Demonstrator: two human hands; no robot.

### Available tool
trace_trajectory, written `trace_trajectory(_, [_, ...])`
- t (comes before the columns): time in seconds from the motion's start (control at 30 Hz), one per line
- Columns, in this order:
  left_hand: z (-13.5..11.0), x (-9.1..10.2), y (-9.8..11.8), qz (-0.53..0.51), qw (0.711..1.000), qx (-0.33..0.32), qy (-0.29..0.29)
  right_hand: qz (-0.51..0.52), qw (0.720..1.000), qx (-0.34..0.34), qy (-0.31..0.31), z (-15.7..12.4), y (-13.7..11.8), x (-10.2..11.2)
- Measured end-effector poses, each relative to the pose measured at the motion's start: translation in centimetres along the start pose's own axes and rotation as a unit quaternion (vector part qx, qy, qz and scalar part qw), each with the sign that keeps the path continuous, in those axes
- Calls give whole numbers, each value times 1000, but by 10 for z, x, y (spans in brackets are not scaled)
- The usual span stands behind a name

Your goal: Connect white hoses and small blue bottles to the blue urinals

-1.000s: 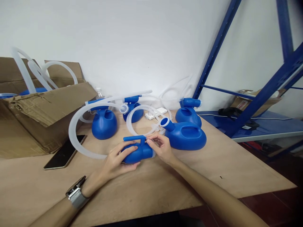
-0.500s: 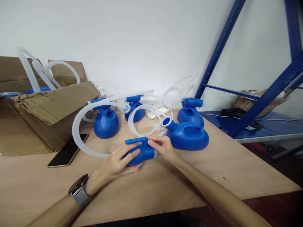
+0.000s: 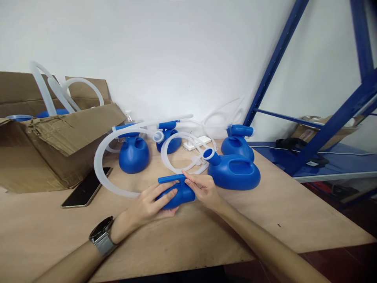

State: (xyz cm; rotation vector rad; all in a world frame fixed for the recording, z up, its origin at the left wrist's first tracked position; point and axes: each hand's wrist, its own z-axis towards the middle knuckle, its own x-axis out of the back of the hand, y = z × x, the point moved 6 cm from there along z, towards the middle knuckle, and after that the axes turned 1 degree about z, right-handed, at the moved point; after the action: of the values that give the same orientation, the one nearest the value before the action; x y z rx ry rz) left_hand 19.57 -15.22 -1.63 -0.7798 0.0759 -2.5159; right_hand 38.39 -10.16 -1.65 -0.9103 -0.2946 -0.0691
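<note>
My left hand (image 3: 145,204) is closed round a hollow blue plastic urinal head (image 3: 185,195) with a bar handle (image 3: 169,179) on top, held a little above the table. A ribbed translucent hose (image 3: 101,171) curves round to my left hand; where it ends is hidden. At the right end of the handle, my right hand (image 3: 204,190) pinches with thumb and forefinger; what sits between the fingertips is too small to make out. Just beyond my right hand, a blue urinal bottle (image 3: 234,179) lies with its open neck pointing up and left.
Several blue bottles, one at back left (image 3: 134,159) and another at back right (image 3: 237,145), stand along the wall. Coiled hose (image 3: 165,155) and a white power strip (image 3: 196,143) lie between them. A phone (image 3: 85,190) rests beside a cardboard box (image 3: 59,157). A blue shelf frame (image 3: 312,145) stands right.
The view has shifted slightly. The blue urinal head has tilted a little, its right opening now less visible. Both hands keep their hold.
</note>
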Motion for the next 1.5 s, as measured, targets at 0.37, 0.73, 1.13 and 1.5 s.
trace_trajectory(0.37, [-5,-2,-30,52,993,88,-61,-62,996,66,-9,12,9,15])
trace_trajectory(0.73, [-21,4,-90,82,874,452,-157,-418,893,113,125,44,-18,97])
trace_trajectory(1.13, [-18,-6,-85,253,886,316,-228,-609,772,-161,-80,50,36,133])
trace_trajectory(1.5, [74,-115,-55,100,881,275,-371,-638,765,-88,-28,42,30,128])
